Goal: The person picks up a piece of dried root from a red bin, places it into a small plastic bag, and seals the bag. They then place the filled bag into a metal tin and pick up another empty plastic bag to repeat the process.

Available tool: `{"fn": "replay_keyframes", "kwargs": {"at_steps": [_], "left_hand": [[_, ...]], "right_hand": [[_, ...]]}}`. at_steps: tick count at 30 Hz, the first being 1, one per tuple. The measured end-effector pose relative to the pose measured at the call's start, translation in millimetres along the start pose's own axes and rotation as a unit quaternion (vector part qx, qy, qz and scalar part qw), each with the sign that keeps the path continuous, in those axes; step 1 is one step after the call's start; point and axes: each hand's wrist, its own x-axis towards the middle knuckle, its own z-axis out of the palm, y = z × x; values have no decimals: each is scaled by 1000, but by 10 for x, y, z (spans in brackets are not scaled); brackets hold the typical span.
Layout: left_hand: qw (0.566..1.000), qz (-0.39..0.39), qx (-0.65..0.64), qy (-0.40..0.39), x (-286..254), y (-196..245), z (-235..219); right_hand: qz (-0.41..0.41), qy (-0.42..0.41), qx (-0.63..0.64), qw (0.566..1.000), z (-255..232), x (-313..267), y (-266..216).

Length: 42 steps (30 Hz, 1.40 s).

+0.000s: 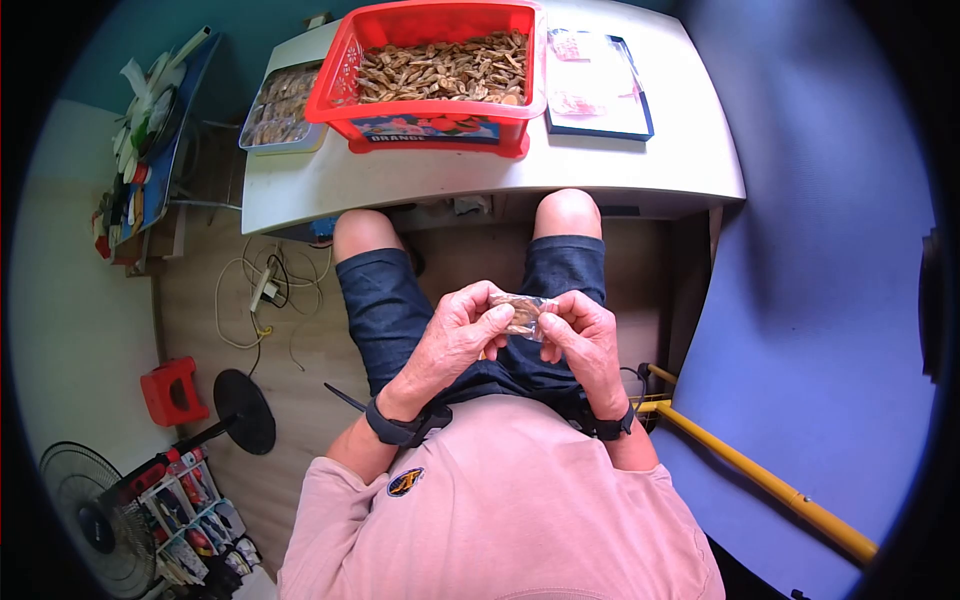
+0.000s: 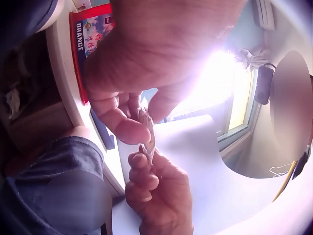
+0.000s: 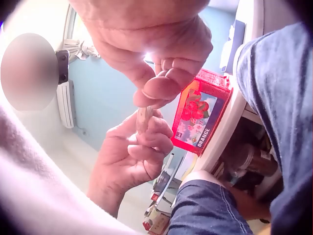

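Both hands hold a small clear plastic packet [image 1: 522,315] with brown slices inside, above the lap. The left hand [image 1: 455,335] pinches its left end between thumb and fingers; the right hand [image 1: 585,340] pinches its right end. In the left wrist view the packet [image 2: 146,128] is seen edge-on, the left hand [image 2: 142,63] above and the right hand [image 2: 164,196] below. The right wrist view shows the packet [image 3: 144,119] between the right hand [image 3: 151,54] and the left hand [image 3: 127,156], partly hidden by fingers.
On the white table [image 1: 400,185] stand a red basket [image 1: 430,135] of brown dried slices, a tray of packets [image 1: 285,110] at its left and a dark-edged box [image 1: 600,90] at its right. A yellow bar [image 1: 770,485] lies right; a fan [image 1: 95,525] stands lower left.
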Motion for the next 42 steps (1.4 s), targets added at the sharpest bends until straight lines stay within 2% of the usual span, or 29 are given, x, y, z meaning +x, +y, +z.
{"fn": "replay_keyframes", "kwargs": {"at_steps": [7, 9, 15, 17, 19, 23, 27, 28, 29, 31, 33, 35, 37, 38, 39, 41, 42], "left_hand": [[999, -6, 31, -26, -62, -49, -47], [999, -6, 34, -21, -87, -50, -63], [996, -8, 91, -13, -198, -108, -184], [993, -3, 115, -3, -243, -101, -222], [976, 39, 216, -2, -262, -107, -291], [961, 41, 275, -12, -319, -77, -363], [957, 46, 286, 11, -285, -39, -504], [964, 17, 265, 6, -284, -7, -540], [964, 20, 263, 13, -269, -19, -595], [978, 84, 182, 48, -237, -72, -732], [989, 37, 115, 88, -252, 111, -992], [981, 59, 98, 155, -247, 371, -1339], [958, 126, 145, 215, -228, 739, -1787], [946, 126, 151, 257, -192, 937, -1988], [933, 126, 157, 299, -139, 1131, -2197], [910, 166, 217, 313, 16, 1443, -2686], [905, 173, 212, 325, 124, 1617, -2816]], "right_hand": [[-12, -4, -2, 1000, 34, -11, 20], [-20, -27, -20, 999, 51, -14, 27], [-15, -27, -107, 994, 169, 15, -8], [-36, -46, -183, 981, 195, 39, -23], [-51, -77, -238, 967, 225, 71, -48], [-128, -136, -372, 909, 366, 176, -210], [-133, -174, -389, 895, 460, 334, -226], [-153, -181, -389, 890, 473, 370, -227], [-173, -187, -388, 886, 481, 408, -229], [-160, -174, -392, 889, 411, 480, -247], [-108, -124, -384, 908, 307, 556, -313], [-126, -76, -417, 897, 123, 659, -372], [-231, -20, -528, 817, -84, 816, -446], [-211, 10, -564, 799, -225, 868, -446], [-241, 35, -575, 781, -343, 945, -438], [-223, 66, -584, 778, -562, 1086, -415], [-184, 77, -557, 806, -647, 1145, -383]]}}
